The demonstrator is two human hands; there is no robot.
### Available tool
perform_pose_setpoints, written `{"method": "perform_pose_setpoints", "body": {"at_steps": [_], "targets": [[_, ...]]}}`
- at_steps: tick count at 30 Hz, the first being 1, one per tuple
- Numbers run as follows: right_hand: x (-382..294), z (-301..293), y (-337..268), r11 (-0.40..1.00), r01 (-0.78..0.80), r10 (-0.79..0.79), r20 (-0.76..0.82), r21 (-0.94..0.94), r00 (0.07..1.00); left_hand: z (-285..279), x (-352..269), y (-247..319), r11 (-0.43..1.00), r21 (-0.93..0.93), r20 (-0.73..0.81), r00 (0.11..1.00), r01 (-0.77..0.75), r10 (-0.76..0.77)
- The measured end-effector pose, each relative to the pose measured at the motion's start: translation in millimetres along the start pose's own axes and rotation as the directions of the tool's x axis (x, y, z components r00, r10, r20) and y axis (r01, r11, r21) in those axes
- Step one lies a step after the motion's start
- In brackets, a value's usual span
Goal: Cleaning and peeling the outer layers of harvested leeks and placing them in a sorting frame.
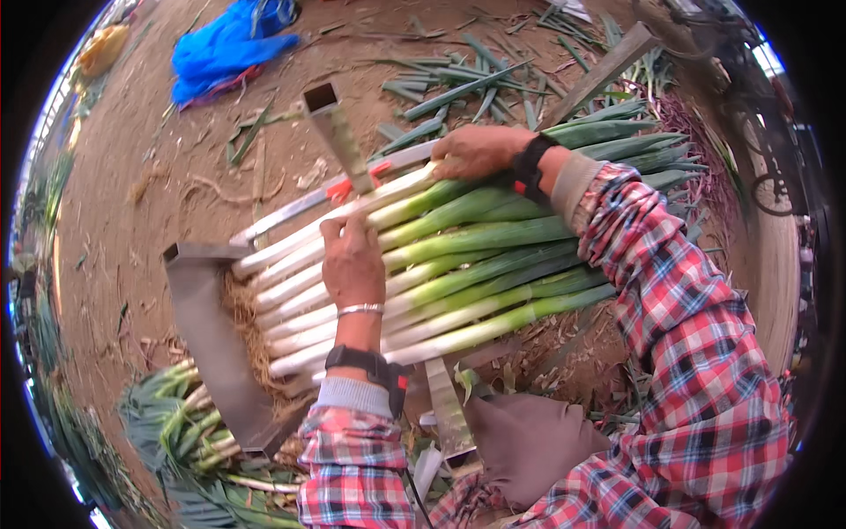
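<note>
Long green onions (423, 284) lie side by side in a row on a metal frame, white shafts to the left, green leaves to the right. Their stringy roots (254, 330) face an upright metal end plate (205, 337). My left hand (353, 258) rests over the white shafts, with its fingers bent on the farthest onion. Farther right, my right hand (482, 152) is closed around that same onion where white turns green. A square metal post (340, 135) with red tape (353, 187) at its base rises beside the far onion.
Untrimmed green onions (192, 423) lie in a heap at lower left. Cut leaves (456, 82) are scattered beyond the frame. A slanted metal post (598, 76) stands at the far right. Blue sheeting (228, 49) lies on the dirt floor (132, 218).
</note>
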State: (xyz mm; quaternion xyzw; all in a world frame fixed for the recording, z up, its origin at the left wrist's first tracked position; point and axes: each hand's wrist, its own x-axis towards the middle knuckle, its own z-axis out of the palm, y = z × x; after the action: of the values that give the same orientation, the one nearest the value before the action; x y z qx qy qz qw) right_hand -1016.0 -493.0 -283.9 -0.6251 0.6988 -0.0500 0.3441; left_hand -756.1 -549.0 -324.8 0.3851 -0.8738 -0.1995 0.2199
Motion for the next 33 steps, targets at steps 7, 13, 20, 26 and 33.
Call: {"method": "perform_pose_setpoints", "body": {"at_steps": [7, 13, 20, 26, 33], "targets": [[-20.8, -30.7, 5.1, 0.999, -0.021, 0.015, 0.151, 0.040, 0.988, -54.6, -19.1, 24.4, 0.972, -0.228, -0.036, 0.998, -0.061, 0.054], [-90.1, -60.7, -72.3, 0.976, 0.092, -0.084, -0.046, 0.199, 0.995, -208.9, -151.2, 60.4, 0.861, -0.509, -0.011, 1.000, 0.000, -0.006], [-186.0, -65.0, -318.2, 0.787, 0.617, -0.614, 0.072, -0.016, 0.786, -295.4, -341.7, 70.1, 0.860, -0.397, 0.153, 0.947, 0.321, -0.283], [-187.2, -30.3, -461.4, 0.356, 0.933, -0.839, 0.454, 0.045, 0.299, -369.9, -434.1, 55.7, 0.695, -0.394, 0.284, 0.798, 0.602, -0.531], [-28.2, 115.5, -585.9, 0.731, 0.653, -0.664, 0.426, 0.197, 0.614, -427.7, -474.7, -41.6, 0.556, -0.385, 0.373, 0.675, 0.736, -0.636]]}}
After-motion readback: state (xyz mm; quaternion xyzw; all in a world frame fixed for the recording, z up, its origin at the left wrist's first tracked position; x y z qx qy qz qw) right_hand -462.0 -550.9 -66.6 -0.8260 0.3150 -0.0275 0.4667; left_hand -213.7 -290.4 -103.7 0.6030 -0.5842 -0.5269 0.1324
